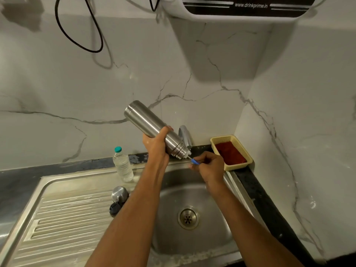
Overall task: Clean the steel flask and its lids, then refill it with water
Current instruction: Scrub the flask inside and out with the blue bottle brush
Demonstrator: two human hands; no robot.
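My left hand [156, 145] grips the steel flask [146, 122] around its lower half, holding it tilted above the sink with its threaded mouth pointing down to the right. White bristles of a bottle brush [187, 153] stick out of the mouth. My right hand [209, 166] pinches the brush's blue handle just below the mouth. The steel lid [119, 193] and the black inner lid [114, 209] sit on the drainboard, left of my left forearm.
The steel sink [208, 199] with its drain [187, 218] lies below my hands. A tap [185, 136] stands behind the flask. A clear water bottle [123, 166] stands on the sink's rim. A yellow basket [231, 153] with a red cloth fills the corner. A water purifier [240, 8] hangs above.
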